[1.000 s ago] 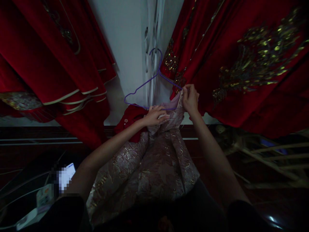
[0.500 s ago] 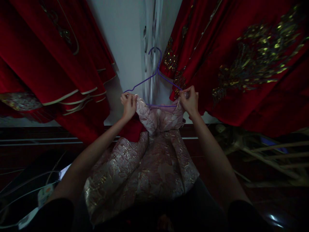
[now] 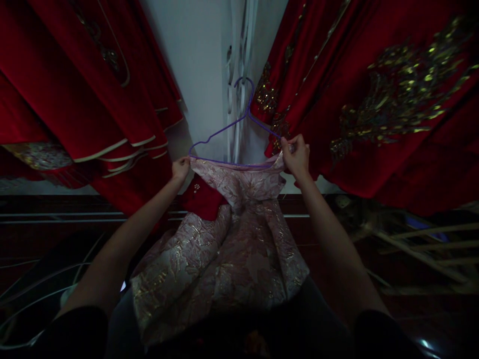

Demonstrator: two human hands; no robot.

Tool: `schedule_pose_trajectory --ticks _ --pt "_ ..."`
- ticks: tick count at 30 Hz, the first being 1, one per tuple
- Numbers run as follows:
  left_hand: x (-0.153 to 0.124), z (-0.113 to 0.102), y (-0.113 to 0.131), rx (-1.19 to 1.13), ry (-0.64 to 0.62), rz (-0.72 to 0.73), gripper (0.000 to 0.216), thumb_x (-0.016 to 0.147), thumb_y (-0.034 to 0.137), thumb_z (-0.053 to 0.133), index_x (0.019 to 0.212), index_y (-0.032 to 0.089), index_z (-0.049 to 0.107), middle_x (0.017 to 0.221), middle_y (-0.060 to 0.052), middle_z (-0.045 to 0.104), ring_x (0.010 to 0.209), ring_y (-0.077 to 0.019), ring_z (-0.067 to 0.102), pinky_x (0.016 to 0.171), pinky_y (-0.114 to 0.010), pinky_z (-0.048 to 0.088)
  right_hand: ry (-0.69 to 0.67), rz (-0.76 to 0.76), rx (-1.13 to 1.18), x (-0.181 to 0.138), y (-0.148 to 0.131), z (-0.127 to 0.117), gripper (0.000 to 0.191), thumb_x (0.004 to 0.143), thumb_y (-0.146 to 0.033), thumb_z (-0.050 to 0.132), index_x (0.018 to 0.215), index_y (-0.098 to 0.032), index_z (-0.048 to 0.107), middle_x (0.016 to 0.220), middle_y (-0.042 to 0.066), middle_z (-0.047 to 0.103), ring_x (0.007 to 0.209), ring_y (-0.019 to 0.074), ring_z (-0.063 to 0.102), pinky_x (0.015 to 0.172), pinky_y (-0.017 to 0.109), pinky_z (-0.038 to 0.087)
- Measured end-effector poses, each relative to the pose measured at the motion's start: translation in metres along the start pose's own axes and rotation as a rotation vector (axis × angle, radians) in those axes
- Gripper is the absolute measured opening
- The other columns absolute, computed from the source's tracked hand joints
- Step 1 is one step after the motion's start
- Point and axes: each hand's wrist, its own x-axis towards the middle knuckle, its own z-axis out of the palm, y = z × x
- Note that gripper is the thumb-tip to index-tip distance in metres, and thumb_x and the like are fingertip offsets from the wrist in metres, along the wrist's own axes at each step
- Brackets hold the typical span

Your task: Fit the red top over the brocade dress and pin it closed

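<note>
A pink brocade dress (image 3: 250, 239) with a shiny floral pattern lies spread over my lap. Its top edge is stretched between my two hands. My left hand (image 3: 181, 168) pinches the left corner of that edge, just below the left end of a purple hanger (image 3: 224, 128). With closed fingers, my right hand (image 3: 298, 154) grips the dress's right top corner by the hanger's right arm, whose end is hidden there. The hanger's lower bar runs along the dress's top edge, and its hook points away from me. A dark red piece of cloth (image 3: 205, 199) with small beads lies at the dress's left side.
Red garments hang at the left (image 3: 112, 99) and right (image 3: 322, 99), the right one with gold sequins (image 3: 407, 94). Between them is a pale wall (image 3: 194, 50) with vertical rails. A wooden rack (image 3: 419, 249) stands low at the right; cables (image 3: 41, 299) lie at the lower left.
My left hand has moved outward to the left, pulling the dress's top corner out past the hanger's end, so the top edge is stretched wider. My right hand has stayed nearly in place.
</note>
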Motion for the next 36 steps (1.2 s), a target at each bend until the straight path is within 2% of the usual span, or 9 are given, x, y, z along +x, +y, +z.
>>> schedule_pose_trajectory --ticks 2,8,12,19,29,32,36 --pt "-0.008 0.002 -0.003 -0.072 0.002 -0.057 0.028 0.083 0.033 0.052 0.09 0.011 0.068 0.089 -0.009 0.07 0.078 -0.0163 0.063 0.073 -0.028 0.049 0.0 0.01 -0.004 0.0 0.0 0.001 0.04 0.088 -0.061 0.046 0.078 -0.022 0.047 0.074 0.001 0.058 0.071 0.018 0.055 0.086 0.041 0.041" --pt "-0.02 -0.018 0.006 -0.084 -0.071 0.144 0.037 0.087 0.045 0.048 0.095 0.014 0.067 0.09 -0.006 0.069 0.08 -0.0136 0.061 0.072 -0.022 0.048 0.005 0.002 -0.007 0.001 0.002 0.001 0.041 0.088 -0.061 0.045 0.078 -0.022 0.048 0.075 0.002 0.059 0.072 0.0185 0.056 0.087 0.04 0.04" --pt "-0.022 -0.031 0.012 -0.056 -0.097 0.19 0.045 0.087 0.052 0.046 0.096 0.014 0.066 0.087 -0.006 0.068 0.078 -0.0146 0.06 0.07 -0.023 0.047 0.01 0.004 -0.019 0.002 0.001 0.001 0.04 0.088 -0.059 0.046 0.077 -0.021 0.049 0.074 0.002 0.059 0.071 0.0184 0.056 0.087 0.04 0.039" --pt "-0.01 -0.03 0.019 -0.122 -0.12 0.272 0.046 0.084 0.054 0.053 0.093 0.013 0.069 0.086 -0.007 0.069 0.077 -0.0154 0.061 0.068 -0.023 0.047 0.007 0.019 -0.062 0.002 -0.001 0.001 0.04 0.088 -0.06 0.044 0.077 -0.021 0.049 0.075 0.002 0.059 0.074 0.0196 0.057 0.084 0.038 0.039" --pt "0.003 -0.023 0.012 -0.165 -0.114 0.182 0.045 0.077 0.055 0.06 0.09 0.013 0.07 0.087 -0.009 0.071 0.072 -0.0159 0.062 0.063 -0.024 0.048 -0.02 0.042 -0.071 0.001 -0.003 0.0 0.042 0.088 -0.062 0.042 0.077 -0.022 0.049 0.074 0.002 0.057 0.073 0.0197 0.055 0.086 0.041 0.039" --pt "0.006 -0.02 0.023 -0.164 -0.126 0.228 0.044 0.079 0.054 0.059 0.092 0.014 0.071 0.088 -0.008 0.071 0.076 -0.0162 0.063 0.067 -0.025 0.049 -0.022 0.045 -0.064 0.001 -0.002 0.0 0.043 0.088 -0.063 0.042 0.078 -0.021 0.05 0.075 0.002 0.057 0.074 0.02 0.055 0.086 0.041 0.04" --pt "0.006 -0.011 0.058 -0.144 -0.203 0.327 0.045 0.078 0.056 0.059 0.091 0.014 0.071 0.092 -0.008 0.072 0.084 -0.0175 0.063 0.076 -0.026 0.049 -0.041 0.053 -0.041 0.001 -0.005 -0.005 0.044 0.087 -0.064 0.041 0.078 -0.022 0.051 0.073 0.002 0.056 0.073 0.0201 0.056 0.085 0.041 0.041"
